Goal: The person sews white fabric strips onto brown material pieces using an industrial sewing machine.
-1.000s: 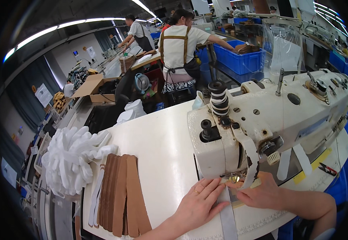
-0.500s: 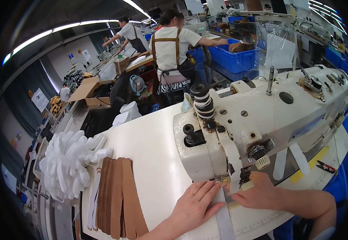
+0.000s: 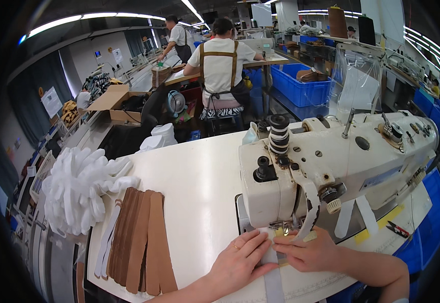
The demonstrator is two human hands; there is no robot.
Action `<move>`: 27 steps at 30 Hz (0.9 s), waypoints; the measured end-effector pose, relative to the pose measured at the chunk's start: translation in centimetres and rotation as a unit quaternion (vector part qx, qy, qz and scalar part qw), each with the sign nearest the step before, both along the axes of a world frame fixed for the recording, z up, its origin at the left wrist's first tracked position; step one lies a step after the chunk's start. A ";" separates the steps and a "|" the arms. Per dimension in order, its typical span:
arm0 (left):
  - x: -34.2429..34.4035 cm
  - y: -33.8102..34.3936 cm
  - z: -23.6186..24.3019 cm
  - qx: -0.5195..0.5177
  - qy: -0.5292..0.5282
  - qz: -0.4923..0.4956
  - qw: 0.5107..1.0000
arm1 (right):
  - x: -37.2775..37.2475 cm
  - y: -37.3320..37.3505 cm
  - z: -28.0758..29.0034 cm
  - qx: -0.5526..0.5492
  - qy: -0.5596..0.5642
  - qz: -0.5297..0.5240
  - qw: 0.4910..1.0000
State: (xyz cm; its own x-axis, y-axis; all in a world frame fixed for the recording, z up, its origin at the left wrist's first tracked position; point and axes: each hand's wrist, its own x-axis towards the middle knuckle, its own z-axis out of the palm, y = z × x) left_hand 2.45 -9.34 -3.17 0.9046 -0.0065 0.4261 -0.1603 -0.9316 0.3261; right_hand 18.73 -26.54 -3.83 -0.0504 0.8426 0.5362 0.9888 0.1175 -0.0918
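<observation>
A white strip of fabric (image 3: pixel 272 275) lies on the table under the needle of a cream industrial sewing machine (image 3: pixel 331 166). My left hand (image 3: pixel 242 255) rests flat on the strip's left side, fingers spread. My right hand (image 3: pixel 308 251) presses the strip from the right, just below the presser foot (image 3: pixel 283 231). Both hands hold the strip down against the white table (image 3: pixel 194 187).
A fan of brown leather strips (image 3: pixel 141 237) and a heap of white fabric pieces (image 3: pixel 81 189) lie at the left of the table. Small scissors (image 3: pixel 397 231) rest at the right. Two people work at benches behind, near blue crates (image 3: pixel 301 88) and a cardboard box (image 3: pixel 111 98).
The view has shifted so the machine sits further left and lower in the picture. Both hands stay on the white strip at the needle, with little movement.
</observation>
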 end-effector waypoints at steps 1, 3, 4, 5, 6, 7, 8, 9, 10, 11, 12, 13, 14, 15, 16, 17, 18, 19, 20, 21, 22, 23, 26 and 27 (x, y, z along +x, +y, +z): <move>0.1 0.0 -0.2 -0.002 -0.005 0.001 1.000 | 0.0 0.0 -0.2 0.004 0.005 0.000 1.000; 0.1 0.1 -0.5 0.021 -0.029 -0.008 0.999 | 0.0 0.0 -0.3 0.006 0.010 0.001 1.000; 0.0 0.1 -0.5 0.020 -0.029 -0.008 0.999 | 0.0 0.0 -0.3 0.012 0.008 0.002 1.000; -0.1 0.1 -0.3 0.017 -0.026 -0.009 0.999 | -0.1 0.1 -0.3 0.018 0.006 0.003 1.000; 0.0 0.0 -0.2 0.015 -0.023 -0.009 1.000 | -0.1 0.1 -0.2 0.017 0.006 0.003 1.000; 0.0 0.1 -0.2 0.013 -0.023 -0.009 1.000 | -0.1 0.2 -0.2 0.024 0.008 0.007 1.000; -0.1 0.2 -0.3 0.010 -0.019 -0.009 1.000 | -0.2 0.2 -0.2 0.031 0.010 0.010 0.999; -0.1 0.2 -0.4 0.006 -0.015 -0.008 1.000 | -0.1 0.2 -0.2 0.029 0.010 0.010 0.999; 0.0 0.1 -0.3 0.004 -0.014 -0.008 1.000 | 0.0 0.2 -0.2 0.023 0.010 0.009 1.000; 0.2 0.0 -0.2 0.006 -0.021 -0.007 1.000 | 0.1 0.1 -0.1 0.017 0.009 0.008 1.000; 0.2 0.0 -0.1 0.009 -0.027 -0.007 1.000 | 0.1 0.2 -0.1 0.016 0.011 0.007 1.000; 0.2 0.0 -0.1 0.008 -0.025 -0.008 1.000 | 0.1 0.2 -0.1 0.025 0.013 0.010 1.000; 0.2 0.1 -0.1 0.007 -0.021 -0.010 1.000 | 0.0 0.2 -0.1 0.033 0.016 0.013 0.999; 0.2 0.1 -0.1 0.005 -0.018 -0.010 1.000 | 0.0 0.2 -0.1 0.033 0.017 0.014 0.999; 0.2 0.1 -0.2 0.005 -0.017 -0.010 1.000 | 0.0 0.1 0.0 0.025 0.016 0.012 0.999; 0.2 0.1 -0.2 0.002 -0.020 -0.009 1.000 | 0.0 0.1 0.0 0.018 0.016 0.010 1.000; 0.3 0.1 -0.2 -0.001 -0.024 -0.009 1.000 | 0.0 0.1 0.1 0.018 0.015 0.010 1.000; 0.3 0.1 -0.2 -0.001 -0.025 -0.009 1.000 | 0.0 0.1 0.2 0.024 0.018 0.012 0.999; 0.3 0.1 -0.2 -0.001 -0.026 -0.010 1.000 | 0.0 0.1 0.2 0.031 0.020 0.013 0.999; 0.2 0.2 -0.2 -0.001 -0.027 -0.009 1.000 | 0.0 0.2 0.2 0.030 0.019 0.014 0.999; 0.3 0.1 -0.2 -0.001 -0.028 -0.007 1.000 | 0.1 0.3 0.0 0.035 0.024 0.021 0.999; 0.3 0.1 -0.2 -0.004 -0.031 -0.007 0.999 | 0.1 0.4 -0.1 0.040 0.028 0.027 0.998; 0.2 0.1 -0.4 -0.001 -0.042 -0.008 0.999 | -0.1 0.3 -0.1 0.032 0.026 0.018 0.999; 0.2 0.2 -0.5 0.006 -0.048 -0.010 0.999 | -0.1 0.2 0.0 0.030 0.024 0.020 0.999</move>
